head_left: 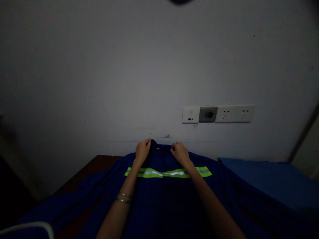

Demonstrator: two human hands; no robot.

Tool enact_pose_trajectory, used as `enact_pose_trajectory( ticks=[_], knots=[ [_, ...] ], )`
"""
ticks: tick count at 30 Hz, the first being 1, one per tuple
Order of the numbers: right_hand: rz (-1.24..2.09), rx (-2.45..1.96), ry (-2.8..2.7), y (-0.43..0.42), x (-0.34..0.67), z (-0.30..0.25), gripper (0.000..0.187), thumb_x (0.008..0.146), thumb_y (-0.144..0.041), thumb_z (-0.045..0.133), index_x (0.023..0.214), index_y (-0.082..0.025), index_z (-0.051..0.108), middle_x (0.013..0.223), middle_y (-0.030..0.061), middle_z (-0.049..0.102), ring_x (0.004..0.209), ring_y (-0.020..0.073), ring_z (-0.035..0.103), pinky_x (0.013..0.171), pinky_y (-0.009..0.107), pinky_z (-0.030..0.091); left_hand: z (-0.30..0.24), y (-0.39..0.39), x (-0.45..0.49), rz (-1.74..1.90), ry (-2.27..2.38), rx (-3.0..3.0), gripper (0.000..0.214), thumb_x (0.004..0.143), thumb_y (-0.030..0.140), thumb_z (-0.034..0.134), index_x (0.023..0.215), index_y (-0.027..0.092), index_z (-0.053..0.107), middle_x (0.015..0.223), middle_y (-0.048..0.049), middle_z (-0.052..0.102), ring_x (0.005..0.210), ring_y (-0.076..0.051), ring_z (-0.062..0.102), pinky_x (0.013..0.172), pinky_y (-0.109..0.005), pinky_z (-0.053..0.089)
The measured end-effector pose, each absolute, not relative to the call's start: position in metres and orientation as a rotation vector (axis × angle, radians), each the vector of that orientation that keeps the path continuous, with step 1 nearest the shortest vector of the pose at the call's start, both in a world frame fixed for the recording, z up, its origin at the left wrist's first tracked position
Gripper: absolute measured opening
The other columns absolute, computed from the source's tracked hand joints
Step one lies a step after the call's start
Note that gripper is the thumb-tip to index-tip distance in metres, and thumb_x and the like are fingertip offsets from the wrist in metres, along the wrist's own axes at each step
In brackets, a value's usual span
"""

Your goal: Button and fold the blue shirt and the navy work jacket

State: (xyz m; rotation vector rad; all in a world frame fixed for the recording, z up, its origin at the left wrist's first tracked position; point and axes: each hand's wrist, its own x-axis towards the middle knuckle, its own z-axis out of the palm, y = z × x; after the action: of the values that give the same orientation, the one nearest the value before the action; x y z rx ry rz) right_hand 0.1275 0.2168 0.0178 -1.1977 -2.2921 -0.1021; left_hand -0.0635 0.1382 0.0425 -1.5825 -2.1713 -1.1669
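A dark blue work jacket point(171, 196) with a yellow-green and silver reflective band across the chest lies spread out in front of me. Its collar points toward the wall and its sleeves reach out to both sides. My left hand point(143, 151) pinches the left end of the collar. At the collar's other end, my right hand point(180, 152) has its fingers closed on the cloth. A small pale label shows inside the neck between the two hands. Bracelets circle my left wrist.
Under the jacket is a dark red-brown tabletop point(104, 161), set against a pale wall point(99, 83). A folded blue cloth point(264, 177) lies at the right. Wall sockets point(234, 114) sit above the table, right of centre. A light-edged object point(37, 225) shows at bottom left.
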Motion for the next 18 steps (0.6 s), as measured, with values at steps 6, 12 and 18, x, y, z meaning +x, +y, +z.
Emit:
enact_pose_trajectory(
  ticks=[6, 12, 18],
  knots=[
    [0.208, -1.205, -2.234, 0.214, 0.131, 0.037, 0.014, 0.079, -0.023, 0.048, 0.08, -0.018, 0.06, 0.082, 0.0055, 0.064, 0.075, 0.0154, 0.056, 0.062, 0.023, 0.034, 0.043, 0.152, -0.079, -1.504, -2.182, -1.606, 0.028, 0.084, 0.027, 0.047, 0.098, 0.013, 0.066, 0.08, -0.007, 0.07, 0.067, -0.015, 0.064, 0.066, -0.024, 0.048],
    [0.377, -1.132, -2.089, 0.223, 0.134, 0.041, 0.015, 0.076, -0.023, 0.047, 0.077, -0.016, 0.06, 0.077, 0.005, 0.065, 0.07, 0.0135, 0.056, 0.062, 0.021, 0.037, 0.044, 0.155, -0.083, -2.028, -2.349, -1.57, 0.03, 0.081, 0.022, 0.049, 0.104, 0.006, 0.061, 0.048, 0.0006, 0.059, 0.044, -0.012, 0.058, 0.046, -0.02, 0.048],
    [0.42, -1.029, -1.961, 0.229, 0.143, 0.048, 0.018, 0.074, -0.023, 0.046, 0.074, -0.015, 0.062, 0.073, 0.0041, 0.065, 0.067, 0.0136, 0.057, 0.064, 0.022, 0.04, 0.052, 0.146, -0.089, -1.934, -2.332, -1.748, 0.026, 0.078, 0.023, 0.054, 0.095, 0.007, 0.064, 0.045, 0.002, 0.057, 0.041, -0.01, 0.057, 0.043, -0.017, 0.045]
  ],
)
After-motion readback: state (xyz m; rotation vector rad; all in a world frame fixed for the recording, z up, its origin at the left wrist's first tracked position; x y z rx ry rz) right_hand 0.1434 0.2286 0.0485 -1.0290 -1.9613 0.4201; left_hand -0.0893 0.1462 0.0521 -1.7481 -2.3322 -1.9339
